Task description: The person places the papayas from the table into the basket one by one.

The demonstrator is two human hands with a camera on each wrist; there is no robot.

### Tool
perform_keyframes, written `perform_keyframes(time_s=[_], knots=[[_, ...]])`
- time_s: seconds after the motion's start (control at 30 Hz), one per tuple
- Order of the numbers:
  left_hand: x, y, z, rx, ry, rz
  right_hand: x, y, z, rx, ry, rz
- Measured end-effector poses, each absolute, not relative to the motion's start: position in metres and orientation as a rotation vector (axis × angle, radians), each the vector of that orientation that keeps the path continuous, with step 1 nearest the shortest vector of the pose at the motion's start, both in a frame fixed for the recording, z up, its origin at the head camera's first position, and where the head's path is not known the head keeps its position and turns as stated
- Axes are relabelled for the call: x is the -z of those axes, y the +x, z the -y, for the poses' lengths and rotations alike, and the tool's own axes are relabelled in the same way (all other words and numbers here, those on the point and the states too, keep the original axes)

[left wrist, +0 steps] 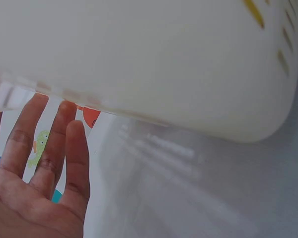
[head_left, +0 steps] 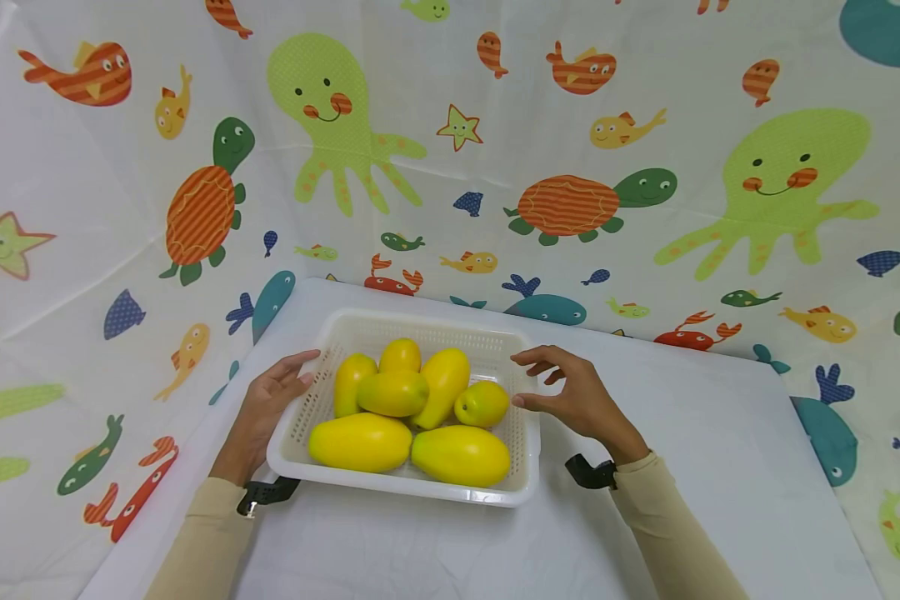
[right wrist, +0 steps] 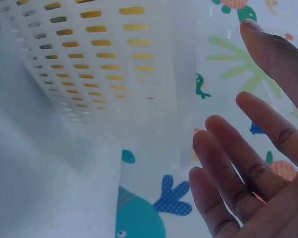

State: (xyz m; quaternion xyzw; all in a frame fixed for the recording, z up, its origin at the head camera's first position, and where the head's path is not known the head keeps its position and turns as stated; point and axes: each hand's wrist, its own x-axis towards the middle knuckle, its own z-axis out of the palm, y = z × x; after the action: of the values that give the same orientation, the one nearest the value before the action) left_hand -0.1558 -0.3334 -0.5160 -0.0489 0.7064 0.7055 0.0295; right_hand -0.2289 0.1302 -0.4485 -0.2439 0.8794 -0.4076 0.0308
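A white plastic basket with slotted sides holds several smooth yellow fruits, longish and papaya-like. Two large fruits lie along its near side, one of them this long fruit; a rounder fruit sits by the right wall. At the basket's left side is my left hand, its fingers extended and its fingertips right at the rim in the left wrist view. My right hand hovers beside the right rim, thumb and fingers spread and loosely bent. In the right wrist view, its fingers hold nothing.
The basket is on a table with a white cover. Behind and to the left hangs a white curtain printed with sea animals, meeting the table's far edge. Both wrists wear black straps, including this right strap.
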Motion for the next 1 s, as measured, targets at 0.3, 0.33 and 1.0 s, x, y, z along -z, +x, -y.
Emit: perform_keyframes(time_s=[0.3, 0.33, 1.0], knots=[[0.515, -0.158, 0.332, -2.184, -0.153, -2.170, 0.463, -0.227, -0.144, 1.300, -0.629, -2.747], [0.515, -0.158, 0.332, -2.185, -0.153, -2.169, 0.464, -0.228, -0.145, 1.297, -0.620, -2.749], [0.513, -0.160, 0.328, -2.178, -0.164, -2.170, 0.485, -0.230, -0.150, 1.383, -0.529, -2.531]])
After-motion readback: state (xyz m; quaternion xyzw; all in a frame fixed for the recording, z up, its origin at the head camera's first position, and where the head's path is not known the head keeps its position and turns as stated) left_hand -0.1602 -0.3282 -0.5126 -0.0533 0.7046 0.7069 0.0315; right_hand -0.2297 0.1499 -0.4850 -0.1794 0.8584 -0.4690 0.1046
